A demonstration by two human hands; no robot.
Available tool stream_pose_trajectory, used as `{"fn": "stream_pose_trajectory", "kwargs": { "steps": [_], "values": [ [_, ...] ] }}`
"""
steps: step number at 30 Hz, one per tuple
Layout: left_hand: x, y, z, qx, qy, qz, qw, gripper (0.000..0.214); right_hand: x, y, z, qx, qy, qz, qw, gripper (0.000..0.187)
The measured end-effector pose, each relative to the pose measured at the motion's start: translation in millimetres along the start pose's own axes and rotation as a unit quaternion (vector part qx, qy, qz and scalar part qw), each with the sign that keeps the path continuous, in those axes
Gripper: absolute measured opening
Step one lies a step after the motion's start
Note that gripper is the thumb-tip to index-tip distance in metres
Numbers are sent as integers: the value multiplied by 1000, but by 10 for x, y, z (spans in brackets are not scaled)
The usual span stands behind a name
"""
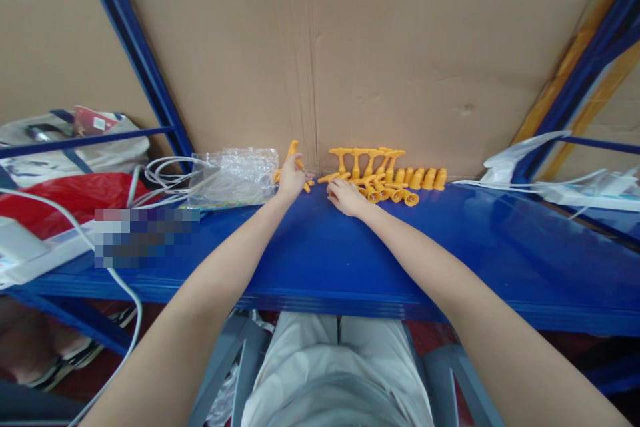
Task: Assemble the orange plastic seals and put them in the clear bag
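Note:
Near the back of the blue shelf, my left hand is closed around a yellow T-shaped plastic part, whose end sticks up above the fingers. A few small yellow pieces lie beside that hand, partly covered by it. My right hand rests low at the left end of a group of yellow parts, its fingers curled; what they hold is mostly hidden. Behind it, yellow T-shaped handles stand in a row against the cardboard. Yellow cup-ended parts lie in front, with upright yellow cups to the right.
Clear plastic bags and white cables lie left of my hands. A red bag and a white power strip are farther left. Cardboard closes off the back. More white cables and a strip lie at right.

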State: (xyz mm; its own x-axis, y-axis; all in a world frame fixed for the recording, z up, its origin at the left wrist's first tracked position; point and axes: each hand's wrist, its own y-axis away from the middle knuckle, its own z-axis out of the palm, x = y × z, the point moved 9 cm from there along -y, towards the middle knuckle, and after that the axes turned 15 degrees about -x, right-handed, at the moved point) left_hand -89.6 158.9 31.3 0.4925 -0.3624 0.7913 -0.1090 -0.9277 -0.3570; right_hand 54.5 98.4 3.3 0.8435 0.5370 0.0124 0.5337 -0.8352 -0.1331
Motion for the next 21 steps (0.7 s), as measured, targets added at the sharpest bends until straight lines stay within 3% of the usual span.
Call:
{"fn": "stream_pose_trajectory", "kwargs": {
  "steps": [6,12,17,21],
  "values": [
    [-1,20,-33,32,39,2,999,47,1,19,-24,11,-8,-5,1000,21],
    [113,116,-58,39,22,12,999,44,0,16,-32,10,-1,19,1000,21],
    [309,247,-68,22,-100,-3,995,37,19,14,-32,4,4,44,999,25],
    [572,377,-74,14,-285,9,958,28,18,20,-26,-7,7,53,999,28]
  ]
}}
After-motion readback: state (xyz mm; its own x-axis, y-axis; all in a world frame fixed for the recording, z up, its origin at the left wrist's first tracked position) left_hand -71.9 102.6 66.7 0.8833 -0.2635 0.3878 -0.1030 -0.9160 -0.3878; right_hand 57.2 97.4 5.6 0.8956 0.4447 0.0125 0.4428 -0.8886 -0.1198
